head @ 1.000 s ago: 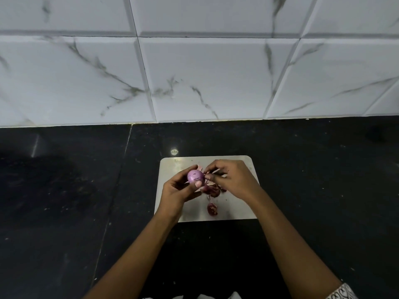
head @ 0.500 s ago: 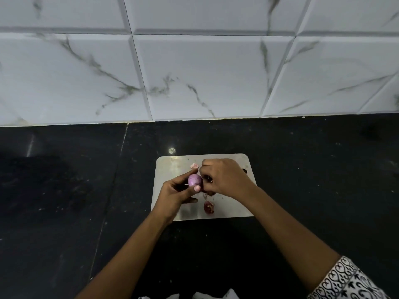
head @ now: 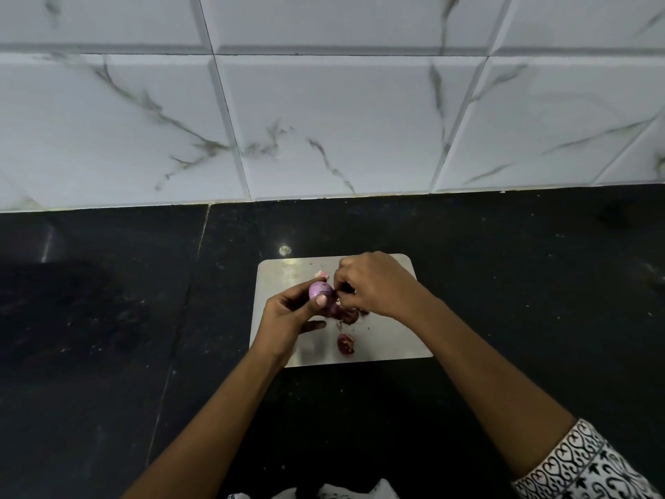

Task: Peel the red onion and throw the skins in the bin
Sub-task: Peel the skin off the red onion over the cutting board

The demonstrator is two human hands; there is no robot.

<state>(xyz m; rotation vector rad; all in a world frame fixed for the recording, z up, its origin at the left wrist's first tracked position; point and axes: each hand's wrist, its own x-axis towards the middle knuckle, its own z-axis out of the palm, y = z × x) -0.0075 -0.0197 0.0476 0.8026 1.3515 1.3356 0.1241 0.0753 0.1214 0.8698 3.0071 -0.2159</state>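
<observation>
Both hands have moved a little toward the far edge of the board (head: 396,340) since a moment ago, and the red onion (head: 321,290) shows a bit more. I see the left hand (head: 288,318) curled round it, thumb on its near side, holding it over the middle of the board. The right hand (head: 378,286) is curled tight and its fingertips pinch at the onion's right end — I cannot tell if skin is between them. Dark red skins (head: 346,343) lie on the board toward its near edge. A small pink bit (head: 321,274) lies near the far edge.
</observation>
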